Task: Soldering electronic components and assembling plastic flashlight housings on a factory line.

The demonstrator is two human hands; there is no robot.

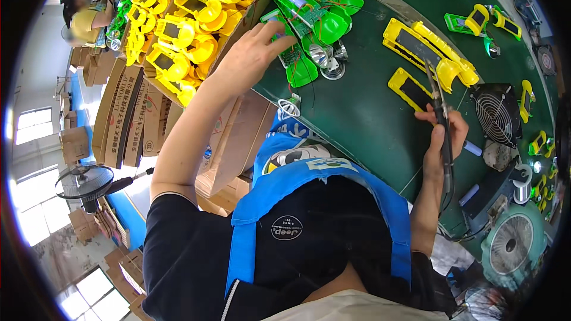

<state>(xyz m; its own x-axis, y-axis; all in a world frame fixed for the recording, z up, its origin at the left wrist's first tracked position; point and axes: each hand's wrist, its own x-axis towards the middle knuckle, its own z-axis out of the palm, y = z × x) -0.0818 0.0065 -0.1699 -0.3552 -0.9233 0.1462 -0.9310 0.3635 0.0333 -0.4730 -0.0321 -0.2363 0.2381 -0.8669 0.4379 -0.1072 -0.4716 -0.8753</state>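
Note:
My left hand (253,53) is at the pile of green lamp housings (324,0), its thumb and fingers closed on the nearest green lamp housing (302,71). That housing carries a circuit board and thin wires; part of it is hidden under my fingers. Round silver reflectors (320,54) lie beside the pile. In my right hand (443,137) is a soldering iron (440,104) with a dark handle and a cable trailing down. Its tip points at the yellow housings with dark panels (416,44). Another yellow panel piece (410,89) lies just left of the iron.
Cardboard boxes of yellow housings (190,30) stand at the left of the green table (351,113). A black square fan (498,113) and a round green fan (511,241) stand on the right. More lamp parts (485,21) lie farther off. Someone in yellow (89,21) works at upper left.

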